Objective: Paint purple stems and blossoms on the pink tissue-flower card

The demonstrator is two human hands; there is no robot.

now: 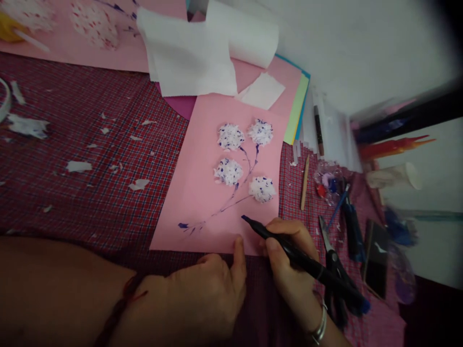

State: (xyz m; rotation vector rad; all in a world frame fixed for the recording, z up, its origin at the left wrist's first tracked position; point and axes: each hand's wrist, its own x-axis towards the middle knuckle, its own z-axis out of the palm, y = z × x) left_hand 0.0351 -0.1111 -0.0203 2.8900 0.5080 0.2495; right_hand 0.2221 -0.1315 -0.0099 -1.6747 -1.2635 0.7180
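Observation:
My right hand [289, 255] grips a black marker [307, 262] with a purple tip, the tip hovering just above the lower right part of a pink sheet [202, 193]. On the sheet are several white tissue flowers speckled purple [246, 159] with thin purple stems drawn below them. My left hand [213, 289] rests at the sheet's near edge, fingers curled under and thumb pressing the paper down.
The red checked cloth [90, 159] is littered with white paper scraps. White tissue sheets [191, 53] and a roll [246, 33] lie at the back. To the right lie scissors [333, 260], a wooden stick [305, 183], a phone [376, 255] and pens.

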